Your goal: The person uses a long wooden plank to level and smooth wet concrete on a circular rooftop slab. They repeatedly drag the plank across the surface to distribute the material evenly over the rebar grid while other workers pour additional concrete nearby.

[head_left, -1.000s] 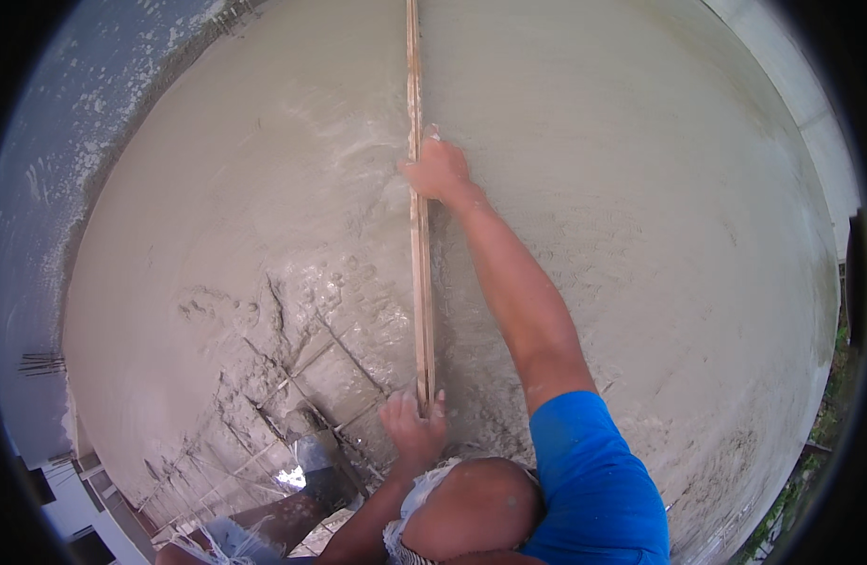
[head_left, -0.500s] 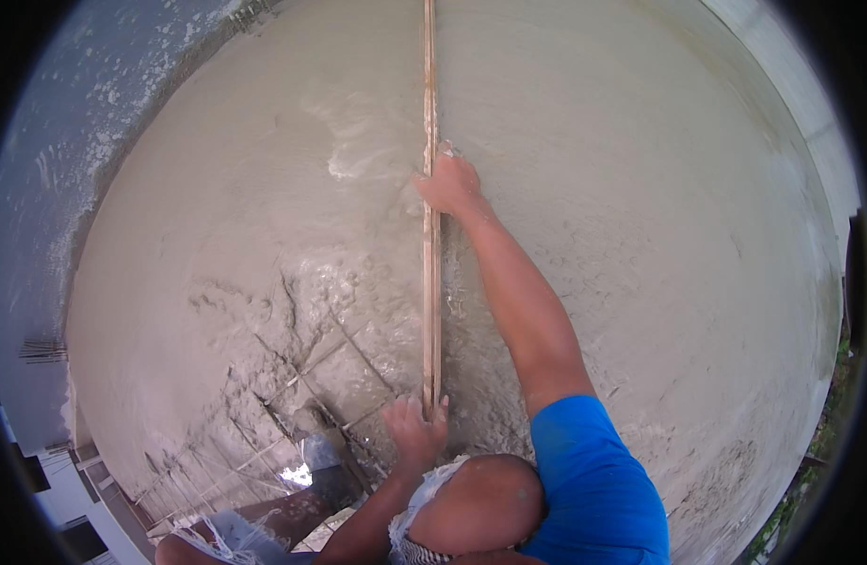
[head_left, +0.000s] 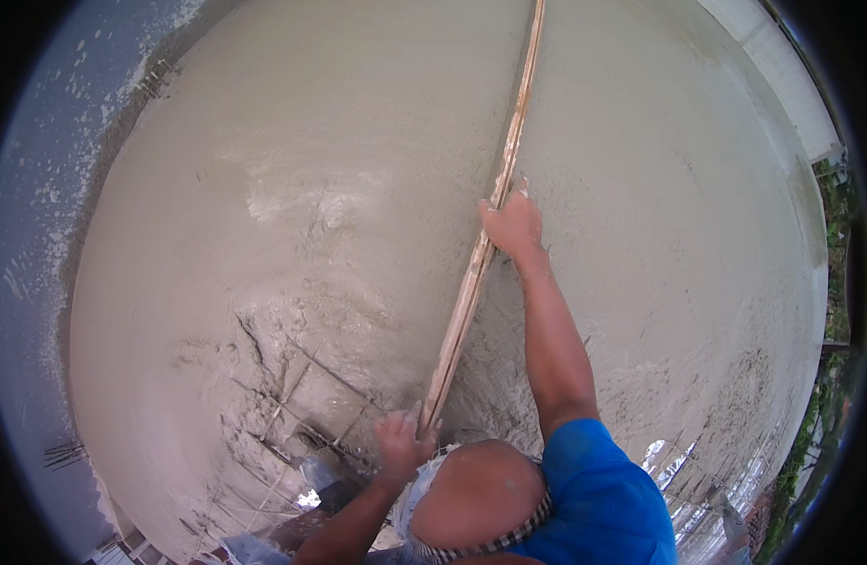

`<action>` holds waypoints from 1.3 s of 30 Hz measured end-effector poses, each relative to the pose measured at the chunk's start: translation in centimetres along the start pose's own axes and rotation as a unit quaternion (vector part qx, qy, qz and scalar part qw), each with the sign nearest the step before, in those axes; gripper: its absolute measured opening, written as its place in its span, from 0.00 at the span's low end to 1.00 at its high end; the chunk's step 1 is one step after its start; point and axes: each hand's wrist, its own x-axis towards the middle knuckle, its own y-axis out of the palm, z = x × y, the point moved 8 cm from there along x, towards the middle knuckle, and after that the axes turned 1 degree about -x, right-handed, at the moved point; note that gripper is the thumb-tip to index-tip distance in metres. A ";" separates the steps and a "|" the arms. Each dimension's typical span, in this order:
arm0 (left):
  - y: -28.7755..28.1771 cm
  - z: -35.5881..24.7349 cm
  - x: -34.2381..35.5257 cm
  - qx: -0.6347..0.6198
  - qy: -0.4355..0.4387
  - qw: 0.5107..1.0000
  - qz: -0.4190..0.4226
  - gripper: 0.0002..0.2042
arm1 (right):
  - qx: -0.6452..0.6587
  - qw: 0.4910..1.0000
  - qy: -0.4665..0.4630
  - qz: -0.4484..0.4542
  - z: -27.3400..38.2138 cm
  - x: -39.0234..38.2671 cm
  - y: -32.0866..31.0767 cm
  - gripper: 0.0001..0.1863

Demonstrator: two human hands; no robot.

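A long, narrow wooden board (head_left: 473,273) stained with cement lies on wet grey concrete (head_left: 358,122). It slants from the lower middle up to the right and runs out past the top edge. My right hand (head_left: 515,224), arm stretched forward, is closed around it partway along, thumb on its left side. Down at the near end, close to my knee, my left hand (head_left: 403,444) grips the board with its fingers on the left side. The concrete beside that end is rough and churned. Thin steel reinforcing bars (head_left: 294,384) show through it.
My bent knee (head_left: 478,494) in torn jeans is between my arms. A grey wall (head_left: 52,188) splashed with cement borders the concrete on the left. Along the right lie a pale wall (head_left: 772,71) and greenery (head_left: 834,226). More bars show at the lower right.
The board has swung from nearly upright in the picture to a slant, its far end moving right. My right hand has moved right and slightly nearer; my left hand stays at the near end.
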 end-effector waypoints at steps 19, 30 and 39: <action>2.3 -2.9 -5.5 -0.087 0.137 0.962 0.217 0.28 | 0.046 0.990 0.128 0.033 -9.7 -8.6 -5.0 0.54; 2.0 -2.5 -4.6 -0.065 0.141 0.965 0.210 0.28 | 0.014 0.987 0.160 -0.020 -13.9 -11.2 -5.3 0.51; 1.8 -3.1 -4.9 -0.070 0.160 0.960 0.217 0.29 | 0.000 0.984 0.171 -0.055 -16.0 -12.4 -7.4 0.45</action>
